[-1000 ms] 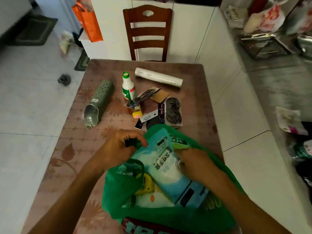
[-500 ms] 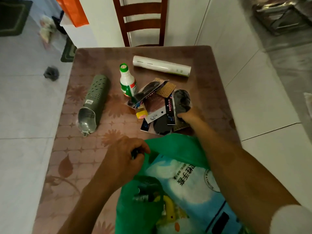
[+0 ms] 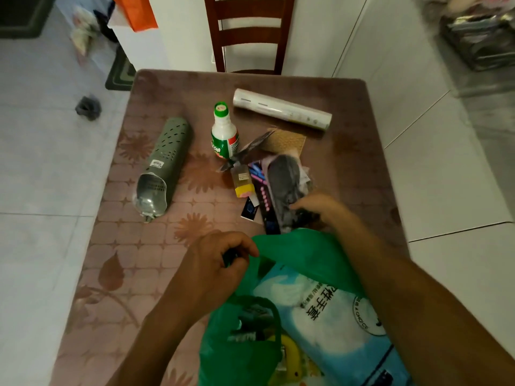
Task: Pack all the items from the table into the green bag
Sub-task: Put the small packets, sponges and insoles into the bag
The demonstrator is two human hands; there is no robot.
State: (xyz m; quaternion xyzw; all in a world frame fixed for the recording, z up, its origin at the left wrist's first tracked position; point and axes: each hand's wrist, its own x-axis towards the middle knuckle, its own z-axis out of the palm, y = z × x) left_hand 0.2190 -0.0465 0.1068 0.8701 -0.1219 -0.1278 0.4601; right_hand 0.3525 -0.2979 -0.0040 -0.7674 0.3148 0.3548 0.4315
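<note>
The green bag (image 3: pixel 306 254) lies at the near edge of the table (image 3: pixel 156 260), its mouth open, with a light-blue packet (image 3: pixel 328 313) and a yellow item inside. My left hand (image 3: pixel 223 263) pinches the bag's rim. My right hand (image 3: pixel 320 206) grips a clear packet of dark insoles (image 3: pixel 284 179) in the pile of small packets. A small yellow-capped bottle (image 3: pixel 243 181), a green-capped white bottle (image 3: pixel 224 135), a white roll (image 3: pixel 281 109) and a grey perforated holder in plastic wrap (image 3: pixel 164 165) lie on the table.
A brown wooden chair (image 3: pixel 248 32) stands at the table's far side. An orange bag (image 3: pixel 136 12) hangs at the back left. A dark object (image 3: pixel 87 107) lies on the tiled floor to the left. A cluttered counter (image 3: pixel 479 37) is at the right.
My right hand left the light-blue packet in the bag, reached forward to the pile and closed on the insole packet. My left hand stayed on the bag's rim.
</note>
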